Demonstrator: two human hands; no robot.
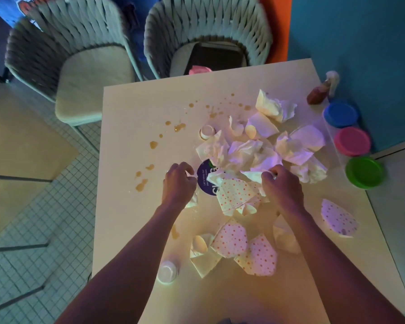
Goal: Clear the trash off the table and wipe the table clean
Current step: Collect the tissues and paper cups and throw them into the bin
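Note:
A white table (131,104) is strewn with crumpled white napkins (250,155), polka-dot paper cones (234,195) and small white cups (207,131). Brown spill drops (153,144) arc across its left half. My right hand (282,185) pinches a white napkin (255,175) at the near edge of the pile. My left hand (179,183) hovers with curled fingers beside a dark round sticker (205,178); a scrap of white paper shows under its palm, and whether it holds it is unclear.
Blue (340,113), pink (352,141) and green (364,173) lidded tubs line the right edge by the teal wall. A sauce bottle (318,94) stands at the far right corner. Two grey woven chairs (80,66) sit beyond the table. A tipped cup (167,271) lies near me.

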